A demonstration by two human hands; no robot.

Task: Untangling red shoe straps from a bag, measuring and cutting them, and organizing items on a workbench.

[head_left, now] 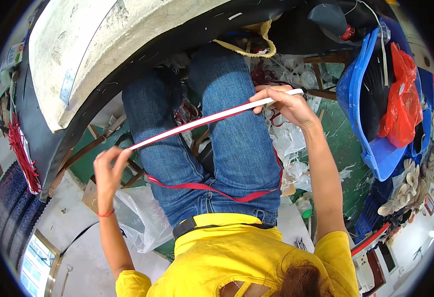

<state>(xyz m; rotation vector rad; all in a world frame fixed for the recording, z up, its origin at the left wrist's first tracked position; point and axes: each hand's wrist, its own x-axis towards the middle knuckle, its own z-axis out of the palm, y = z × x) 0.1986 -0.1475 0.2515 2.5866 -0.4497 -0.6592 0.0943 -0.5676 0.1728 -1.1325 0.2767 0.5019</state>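
Both hands, left hand (109,171) and right hand (284,104), pinched a stiff white strip (212,119) with red edging taut above the denim lap (231,148); a blue tub (360,104) stood on the green floor (343,143).

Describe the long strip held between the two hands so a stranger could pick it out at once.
Start at the blue jeans in the middle of the view. Slanting across the thighs runs a long, stiff, flat strip, its lower end pinched by the left hand, its upper end by the right hand. Unlike the limp red ribbon sagging over the lap, it is straight, white-faced and red-edged.
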